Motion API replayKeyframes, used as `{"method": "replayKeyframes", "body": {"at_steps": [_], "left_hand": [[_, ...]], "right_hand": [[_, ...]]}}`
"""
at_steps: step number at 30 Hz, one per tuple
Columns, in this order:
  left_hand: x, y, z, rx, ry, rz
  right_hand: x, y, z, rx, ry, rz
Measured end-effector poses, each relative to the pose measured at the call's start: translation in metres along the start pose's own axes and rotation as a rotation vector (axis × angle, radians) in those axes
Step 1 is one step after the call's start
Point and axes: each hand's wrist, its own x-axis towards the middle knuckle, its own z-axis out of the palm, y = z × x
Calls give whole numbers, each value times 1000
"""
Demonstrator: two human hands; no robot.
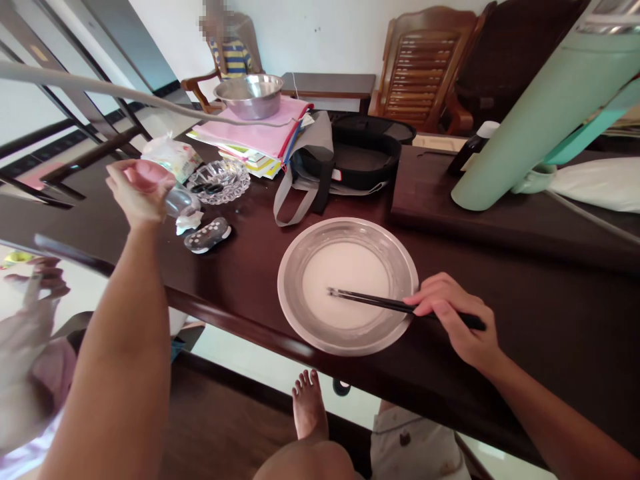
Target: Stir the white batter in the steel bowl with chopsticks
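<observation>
A round steel plate holding a thin white liquid lies on the dark wooden table in front of me. My right hand is closed on a pair of black chopsticks, whose tips rest in the white liquid. My left hand is raised over the table's left end, closed on a small clear bottle with a pink cap, tilted on its side.
Near my left hand lie a cut-glass ashtray, a small remote and a plastic packet. A steel bowl sits on stacked folders. A black bag, a green flask and chairs stand behind. A person sits at the back.
</observation>
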Motion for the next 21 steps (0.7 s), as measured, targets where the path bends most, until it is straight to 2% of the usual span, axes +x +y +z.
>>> {"method": "replayKeyframes", "body": {"at_steps": [1, 3, 6, 8, 10, 11, 13, 15, 16, 17, 19, 21], "left_hand": [[-1, 0, 0, 141, 95, 147], [-2, -2, -1, 350, 159, 317], [-3, -5, 1, 443, 77, 337], [-11, -6, 8, 463, 142, 382], [-32, -7, 22, 447, 312, 495], [-47, -8, 31, 430, 343, 547], [-87, -12, 54, 322, 259, 545], [-133, -17, 78, 72, 114, 359], [-155, -21, 89, -81, 47, 208], [-176, -24, 99, -200, 32, 45], [-211, -28, 114, -306, -25, -248], [-234, -28, 123, -366, -64, -425]], "right_hand": [[0, 0, 1, -12, 0, -2], [1, 1, 0, -48, 35, 24], [1, 0, -3, -43, 125, 66], [2, -1, -4, -10, 114, 57], [3, -3, -4, -9, 20, 36], [4, -2, -4, -27, -27, 28], [5, 0, -6, -74, -36, 28], [4, 3, -9, -89, 85, 51], [3, 4, -11, -58, 161, 72], [2, 5, -12, -12, 196, 69], [1, 5, -12, 33, 154, 75], [1, 4, -10, 7, 4, 64]]}}
